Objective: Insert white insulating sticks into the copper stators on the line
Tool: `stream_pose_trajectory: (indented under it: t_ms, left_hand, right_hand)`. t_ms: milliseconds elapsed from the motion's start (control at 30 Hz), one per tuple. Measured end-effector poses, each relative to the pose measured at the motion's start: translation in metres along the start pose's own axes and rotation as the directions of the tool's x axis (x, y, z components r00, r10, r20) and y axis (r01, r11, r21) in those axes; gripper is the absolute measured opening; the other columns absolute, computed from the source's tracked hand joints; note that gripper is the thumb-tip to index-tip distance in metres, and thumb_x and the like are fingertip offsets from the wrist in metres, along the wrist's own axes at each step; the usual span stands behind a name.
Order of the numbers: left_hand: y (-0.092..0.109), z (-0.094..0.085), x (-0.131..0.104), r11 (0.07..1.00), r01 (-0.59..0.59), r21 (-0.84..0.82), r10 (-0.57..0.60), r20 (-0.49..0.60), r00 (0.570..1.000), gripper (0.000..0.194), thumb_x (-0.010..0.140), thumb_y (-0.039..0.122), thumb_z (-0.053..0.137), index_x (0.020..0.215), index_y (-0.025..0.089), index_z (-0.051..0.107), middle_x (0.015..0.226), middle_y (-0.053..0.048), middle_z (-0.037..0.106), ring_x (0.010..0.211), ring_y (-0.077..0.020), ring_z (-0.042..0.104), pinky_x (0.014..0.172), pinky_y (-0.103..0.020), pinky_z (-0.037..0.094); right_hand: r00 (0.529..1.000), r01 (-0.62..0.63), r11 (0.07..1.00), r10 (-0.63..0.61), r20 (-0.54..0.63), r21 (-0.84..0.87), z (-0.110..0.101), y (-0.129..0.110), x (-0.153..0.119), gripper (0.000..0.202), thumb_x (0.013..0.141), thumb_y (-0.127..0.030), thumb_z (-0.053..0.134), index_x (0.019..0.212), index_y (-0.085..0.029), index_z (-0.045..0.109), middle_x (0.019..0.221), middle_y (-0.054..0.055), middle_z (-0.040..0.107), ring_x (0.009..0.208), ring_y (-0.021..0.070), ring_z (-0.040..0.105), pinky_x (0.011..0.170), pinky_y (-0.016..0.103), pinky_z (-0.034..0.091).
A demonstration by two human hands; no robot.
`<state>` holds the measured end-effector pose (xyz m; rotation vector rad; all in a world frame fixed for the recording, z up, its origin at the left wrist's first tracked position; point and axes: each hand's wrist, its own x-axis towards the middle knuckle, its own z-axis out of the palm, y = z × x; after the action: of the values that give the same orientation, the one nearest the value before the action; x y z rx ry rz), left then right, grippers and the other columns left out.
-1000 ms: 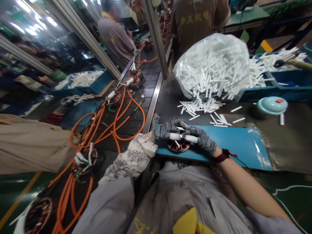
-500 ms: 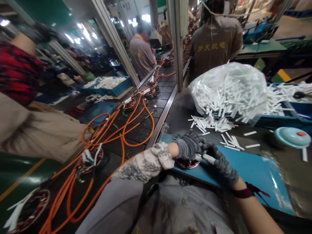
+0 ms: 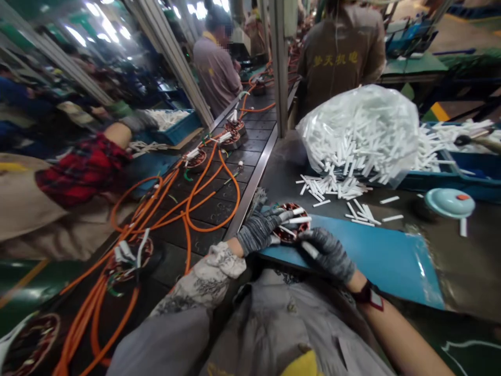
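A round motor stator (image 3: 288,236) with copper windings lies in front of me at the left end of a blue mat (image 3: 376,256). White sleeves (image 3: 296,220) stick out across its top. Gloved in grey, my left hand (image 3: 256,230) grips the stator's left side, its fingers curled over the rim. At the lower right edge, my right hand (image 3: 329,254) is closed around a white tube (image 3: 310,249); its fingertips are close to the stator, and whether they touch it I cannot tell.
A clear bag of white tubes (image 3: 364,136) stands behind the mat, with loose tubes (image 3: 332,186) before it. A light-blue lidded container (image 3: 450,202) sits at right. On the left, a conveyor (image 3: 211,206) carries stators and orange hoses (image 3: 188,224). Co-workers (image 3: 217,73) stand nearby.
My hands have moved apart, uncovering the stator's top and its white sleeves. My left hand has shifted to the stator's left side. At left, a co-worker's arm has reached towards a blue bin.
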<state>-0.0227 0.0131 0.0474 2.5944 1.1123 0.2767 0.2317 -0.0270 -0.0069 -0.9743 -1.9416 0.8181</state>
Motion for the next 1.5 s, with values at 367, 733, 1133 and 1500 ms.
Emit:
stream_pose_trajectory:
  t_ms: [367, 733, 1133, 1500]
  left_hand:
    - [0.015, 0.029, 0.009, 0.968, 0.113, 0.226, -0.048, -0.274, 0.961, 0.070, 0.089, 0.048, 0.072, 0.148, 0.015, 0.054, 0.141, -0.013, 0.065, 0.129, -0.0309, 0.063, 0.125, -0.048, 0.032]
    - [0.014, 0.048, 0.004, 0.947, 0.007, 0.322, 0.124, -0.384, 0.915, 0.062, 0.098, 0.032, 0.061, 0.152, 0.009, 0.044, 0.135, -0.017, 0.068, 0.129, -0.0310, 0.062, 0.120, -0.048, 0.038]
    - [0.015, 0.061, 0.011, 0.954, 0.032, 0.299, 0.103, -0.424, 0.900, 0.037, 0.090, 0.032, 0.074, 0.125, 0.021, 0.072, 0.104, -0.008, 0.079, 0.099, -0.0267, 0.072, 0.101, -0.041, 0.050]
    - [0.015, 0.066, 0.010, 0.962, 0.131, 0.240, -0.039, -0.353, 0.935, 0.036, 0.090, 0.036, 0.074, 0.125, 0.029, 0.074, 0.119, -0.007, 0.076, 0.115, -0.0289, 0.069, 0.107, -0.043, 0.046]
  right_hand:
    - [0.980, -0.142, 0.882, 0.188, 0.060, -0.449, -0.015, -0.031, 0.046, 0.052, 0.096, -0.064, 0.053, 0.079, -0.018, 0.071, 0.078, 0.009, 0.069, 0.072, 0.0202, 0.060, 0.070, 0.033, 0.040]
    - [0.786, -0.545, 0.418, 0.556, 0.270, 0.727, 0.020, -0.018, 0.011, 0.059, 0.090, -0.070, 0.049, 0.053, -0.024, 0.044, 0.044, -0.006, 0.037, 0.042, 0.0098, 0.031, 0.045, 0.027, 0.026]
    - [0.857, -0.477, 0.873, 0.435, -0.277, -0.103, -0.068, 0.018, 0.026, 0.039, 0.091, -0.058, 0.061, 0.096, -0.022, 0.076, 0.098, 0.008, 0.075, 0.090, 0.0244, 0.066, 0.089, 0.042, 0.051]
    - [0.833, -0.399, 0.908, 0.303, -0.462, -0.124, -0.063, 0.016, 0.006, 0.027, 0.089, -0.047, 0.066, 0.098, -0.022, 0.073, 0.102, 0.009, 0.076, 0.091, 0.0255, 0.069, 0.085, 0.043, 0.056]
